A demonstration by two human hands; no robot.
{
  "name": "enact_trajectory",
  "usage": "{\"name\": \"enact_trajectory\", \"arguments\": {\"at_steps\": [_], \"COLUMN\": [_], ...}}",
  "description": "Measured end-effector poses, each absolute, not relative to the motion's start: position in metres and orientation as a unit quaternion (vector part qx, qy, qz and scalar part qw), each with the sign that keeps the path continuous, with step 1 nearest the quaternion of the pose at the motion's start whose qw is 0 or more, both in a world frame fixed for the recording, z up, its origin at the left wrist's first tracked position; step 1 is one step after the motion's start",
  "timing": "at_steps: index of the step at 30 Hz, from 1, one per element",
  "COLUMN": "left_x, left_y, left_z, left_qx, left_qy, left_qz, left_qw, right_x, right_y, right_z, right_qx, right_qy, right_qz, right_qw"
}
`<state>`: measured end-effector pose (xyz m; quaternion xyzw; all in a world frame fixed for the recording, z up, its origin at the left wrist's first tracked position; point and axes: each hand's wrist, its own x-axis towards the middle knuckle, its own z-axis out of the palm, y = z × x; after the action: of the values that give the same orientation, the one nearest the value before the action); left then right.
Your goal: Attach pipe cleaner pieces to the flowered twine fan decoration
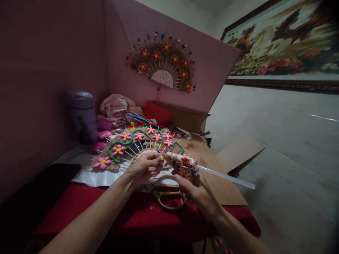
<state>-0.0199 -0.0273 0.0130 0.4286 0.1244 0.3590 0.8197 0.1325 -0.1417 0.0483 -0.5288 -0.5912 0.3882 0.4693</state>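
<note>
A pink panel [119,53] stands behind everything, with a flowered fan [156,55] mounted on it, perhaps as a pattern within sight. Below is the worktop [79,197], covered in red. A cardboard sheet [217,190] lies on its right side, probably to shield the cover from drips.

The second fan [138,136], made of twine, sticks and pink flowers, rests on the worktop just beyond the hands, its curved edge turned away, so its near side seems easy to reach. Scissors [156,193] lie nearer the person, partly beneath the hands, their handles facing the person, handy for picking up.

The right hand [194,190] wraps around a cloth-covered glue gun [182,162], its thumb along the near side, likely for steady aim. A translucent glue stick [225,176] juts from the back, pointing clear of both arms. The left hand [145,165] pinches a small yellow-green piece [162,158] close to the nozzle, apparently with fingertips only because it is so tiny.
</note>
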Motion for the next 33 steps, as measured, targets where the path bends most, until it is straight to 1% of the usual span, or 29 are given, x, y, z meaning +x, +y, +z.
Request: {"name": "enact_trajectory", "arguments": {"at_steps": [20, 30, 33], "left_x": [-0.02, -0.021, -0.021], "left_y": [-0.026, -0.027, -0.027], "left_z": [0.01, 0.013, 0.012], "left_qx": [0.428, 0.428, 0.425], "left_qy": [0.127, 0.144, 0.148], "left_qz": [0.359, 0.36, 0.367], "left_qw": [0.82, 0.817, 0.814], "right_x": [0.13, 0.139, 0.139], "right_y": [-0.143, -0.141, -0.139], "right_z": [0.048, 0.038, 0.037], "right_qx": [-0.5, -0.523, -0.511], "right_qy": [-0.601, -0.566, -0.558], "right_qz": [0.367, 0.387, 0.416], "right_qw": [0.504, 0.506, 0.505]}}
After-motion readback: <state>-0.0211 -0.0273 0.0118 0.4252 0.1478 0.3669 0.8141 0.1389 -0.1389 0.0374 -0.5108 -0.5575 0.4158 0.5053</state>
